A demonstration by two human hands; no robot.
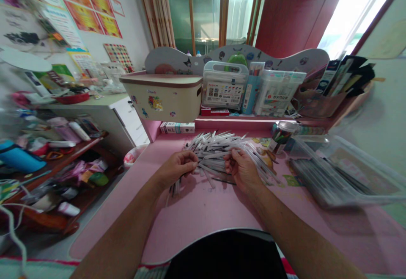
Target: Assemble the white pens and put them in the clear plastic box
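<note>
A loose heap of thin, pen-like sticks (212, 143), white and clear with some dark ends, lies on the pink desk (203, 215). At the heap's left front edge, my left hand (179, 167) is closed in a pinch, with a small dark tip of a thin stick showing at the fingertips. My right hand (242, 167) is closed at the heap's right side, thumb and forefinger pinching the end of a thin white stick. Its other fingers are curled in. Several more sticks (176, 187) lie under my left hand, partly hidden by it.
To the right, a clear plastic box (364, 198) holds grey sticks (317, 177) in rows. Behind it stands a jar of pens (282, 135). A shelf at the back bears a cream bin (165, 101), marker cases (225, 88) and a pink basket (323, 101). A cluttered rack (79, 147) stands left.
</note>
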